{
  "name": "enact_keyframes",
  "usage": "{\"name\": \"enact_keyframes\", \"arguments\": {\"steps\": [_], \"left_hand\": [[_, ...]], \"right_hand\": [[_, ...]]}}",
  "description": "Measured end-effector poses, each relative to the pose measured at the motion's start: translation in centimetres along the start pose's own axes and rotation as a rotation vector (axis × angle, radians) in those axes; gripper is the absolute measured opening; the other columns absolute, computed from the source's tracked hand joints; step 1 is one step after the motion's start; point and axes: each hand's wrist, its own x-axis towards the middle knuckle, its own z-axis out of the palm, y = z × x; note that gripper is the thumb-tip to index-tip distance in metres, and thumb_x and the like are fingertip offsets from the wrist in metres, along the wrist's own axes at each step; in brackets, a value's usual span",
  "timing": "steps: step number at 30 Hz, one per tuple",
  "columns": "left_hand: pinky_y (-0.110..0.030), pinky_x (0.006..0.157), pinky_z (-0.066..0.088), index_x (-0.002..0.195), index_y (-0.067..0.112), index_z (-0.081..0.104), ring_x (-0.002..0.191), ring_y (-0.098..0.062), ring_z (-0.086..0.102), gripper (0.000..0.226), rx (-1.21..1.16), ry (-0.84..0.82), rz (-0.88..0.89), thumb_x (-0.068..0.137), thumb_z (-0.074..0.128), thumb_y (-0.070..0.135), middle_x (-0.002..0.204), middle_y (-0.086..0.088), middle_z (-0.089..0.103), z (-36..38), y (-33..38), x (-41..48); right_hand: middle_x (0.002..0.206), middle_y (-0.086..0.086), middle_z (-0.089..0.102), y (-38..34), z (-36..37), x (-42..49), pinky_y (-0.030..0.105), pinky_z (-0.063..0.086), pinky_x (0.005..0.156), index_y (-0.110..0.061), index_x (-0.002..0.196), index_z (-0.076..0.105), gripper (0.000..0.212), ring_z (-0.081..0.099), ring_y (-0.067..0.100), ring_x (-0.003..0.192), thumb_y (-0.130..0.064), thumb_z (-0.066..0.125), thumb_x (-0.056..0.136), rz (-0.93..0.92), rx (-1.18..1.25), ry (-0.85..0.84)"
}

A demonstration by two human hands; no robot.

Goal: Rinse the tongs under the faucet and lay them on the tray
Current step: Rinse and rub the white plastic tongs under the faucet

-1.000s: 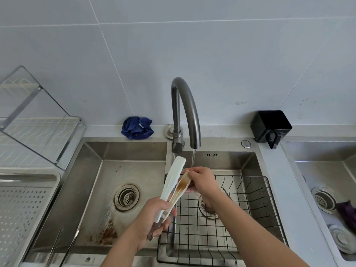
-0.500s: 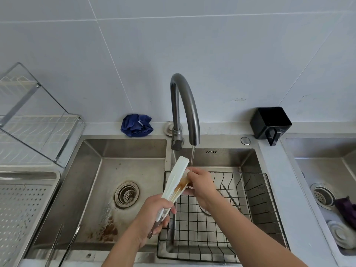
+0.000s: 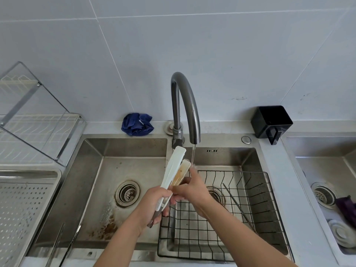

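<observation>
The tongs [image 3: 173, 166] point up under the faucet [image 3: 185, 105], near the sink's [image 3: 125, 149] back edge, with water running beside the stained tip. The left hand [image 3: 152, 205] wraps its fingers round the handle end. The right hand [image 3: 193, 189] pinches the stained arm.

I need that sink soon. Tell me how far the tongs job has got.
Done: the faucet is running. In hand: the left hand grips the tongs near the hinge end, and the right hand pinches the brown-stained arm at the water stream. Left: clear that stain, then lay them on the tray at the left.
</observation>
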Motion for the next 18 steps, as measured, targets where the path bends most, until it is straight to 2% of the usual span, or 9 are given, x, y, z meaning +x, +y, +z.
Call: {"name": "enact_keyframes", "arguments": {"steps": [2,5,7,9,11,12,14,16,18], "left_hand": [[-0.022,0.038,0.021,0.113,0.000,0.061,0.055,-0.015,0.049,0.054,-0.009,-0.001,-0.002,0.073,0.055,0.035,0.088,-0.012,0.064,0.2,-0.1,0.0],[-0.022,0.038,0.020,0.115,0.002,0.062,0.054,-0.015,0.047,0.054,-0.057,-0.013,-0.013,0.075,0.054,0.036,0.086,-0.010,0.066,0.3,-0.4,0.0],[-0.020,0.038,0.019,0.114,0.000,0.063,0.054,-0.017,0.043,0.058,-0.037,-0.011,-0.012,0.072,0.060,0.041,0.086,-0.015,0.062,0.2,-0.4,0.0],[-0.020,0.039,0.019,0.109,0.000,0.064,0.053,-0.019,0.039,0.063,0.015,-0.005,0.001,0.069,0.069,0.048,0.083,-0.018,0.057,0.0,-0.5,-0.2],[-0.020,0.038,0.022,0.111,0.008,0.066,0.052,-0.016,0.038,0.058,0.051,-0.016,0.000,0.069,0.078,0.047,0.078,-0.015,0.052,0.0,-0.6,-0.5],[-0.020,0.038,0.023,0.113,0.013,0.066,0.052,-0.014,0.038,0.054,0.055,-0.026,-0.010,0.070,0.080,0.041,0.074,-0.015,0.050,0.0,-0.7,-0.6],[-0.021,0.037,0.024,0.114,0.013,0.065,0.049,-0.015,0.039,0.046,0.037,-0.017,-0.020,0.072,0.079,0.028,0.069,-0.016,0.051,0.3,-0.9,-0.5],[-0.022,0.037,0.023,0.111,0.009,0.064,0.050,-0.018,0.043,0.046,-0.009,0.010,-0.030,0.069,0.075,0.023,0.076,-0.019,0.060,0.6,-1.1,-0.4],[-0.024,0.038,0.024,0.110,0.009,0.066,0.053,-0.022,0.045,0.052,-0.028,0.028,-0.036,0.062,0.073,0.026,0.084,-0.022,0.064,0.6,-1.2,-0.4]], "right_hand": [[0.083,0.020,0.076,0.0,0.3,0.1,0.043,0.063,0.059,-0.006,0.121,0.053,0.051,0.073,0.036,0.062,0.009,0.076,0.078,0.016,-0.039,0.065],[0.078,0.020,0.076,-0.6,-0.2,0.7,0.036,0.060,0.051,-0.002,0.113,0.061,0.016,0.072,0.027,0.056,-0.005,0.056,0.098,0.019,-0.155,0.217],[0.089,0.023,0.076,-0.5,-0.4,0.7,0.038,0.063,0.055,-0.002,0.109,0.063,0.018,0.074,0.026,0.061,-0.017,0.054,0.104,0.005,-0.156,0.253],[0.105,0.019,0.075,-0.2,-0.4,0.6,0.045,0.066,0.066,-0.005,0.114,0.061,0.017,0.078,0.028,0.080,-0.010,0.062,0.098,-0.019,-0.133,0.213],[0.117,0.014,0.071,0.0,-0.5,0.7,0.047,0.066,0.066,-0.014,0.127,0.053,0.040,0.077,0.030,0.092,-0.001,0.066,0.091,-0.039,-0.129,0.221],[0.116,0.014,0.070,-0.3,-0.5,0.9,0.048,0.066,0.064,-0.014,0.127,0.052,0.040,0.077,0.030,0.089,-0.002,0.065,0.091,-0.049,-0.144,0.248],[0.101,0.019,0.073,-0.8,-0.7,1.4,0.051,0.065,0.060,-0.007,0.115,0.062,0.016,0.079,0.029,0.076,-0.010,0.056,0.100,-0.055,-0.162,0.308],[0.090,0.023,0.075,-1.0,-1.0,1.9,0.053,0.065,0.062,-0.006,0.100,0.068,0.022,0.078,0.032,0.072,-0.017,0.050,0.106,-0.024,-0.148,0.354],[0.088,0.023,0.076,-1.0,-1.2,2.0,0.051,0.066,0.066,-0.003,0.096,0.070,0.023,0.078,0.034,0.074,-0.013,0.050,0.104,0.008,-0.123,0.309]]}}
